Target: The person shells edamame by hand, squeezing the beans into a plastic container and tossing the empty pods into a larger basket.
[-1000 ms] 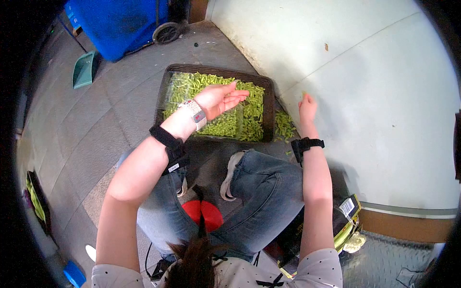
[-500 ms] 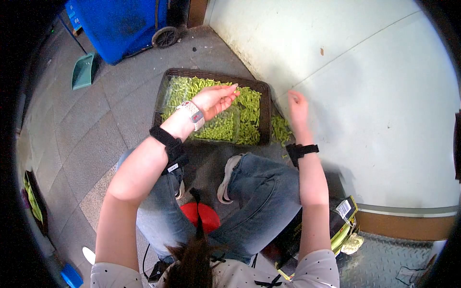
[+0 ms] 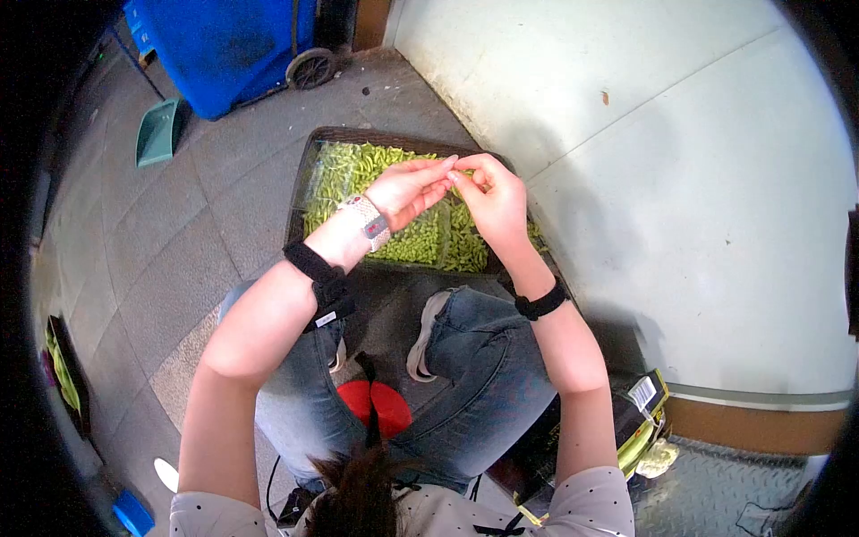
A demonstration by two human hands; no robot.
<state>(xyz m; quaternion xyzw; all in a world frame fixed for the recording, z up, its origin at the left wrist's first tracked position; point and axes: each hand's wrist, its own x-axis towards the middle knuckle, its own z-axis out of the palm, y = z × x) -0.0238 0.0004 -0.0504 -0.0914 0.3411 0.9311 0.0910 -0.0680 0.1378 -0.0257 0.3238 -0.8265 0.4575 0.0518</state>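
My left hand (image 3: 413,190) and my right hand (image 3: 494,199) meet above a dark tray (image 3: 394,136). Both are closed in a pinch, fingertip to fingertip, around a small green bean pod that the fingers mostly hide. Green bean pods (image 3: 380,158) fill much of the tray beneath them. Toward its near side, shelled green beans (image 3: 416,243) lie together in what looks like a clear plastic container. A watch (image 3: 371,224) is on my left wrist, and black straps circle both forearms.
A blue wheeled bin (image 3: 224,54) and a green dustpan (image 3: 157,134) stand at the far left. A pale wall panel (image 3: 680,197) runs close along the right. By my right leg is a dark bag (image 3: 649,394) with a barcode label. Something red (image 3: 380,407) lies between my legs.
My right hand has swung left from beside the wall, over the loose pods right of the tray, to my left hand's fingertips. My left hand has hardly moved.
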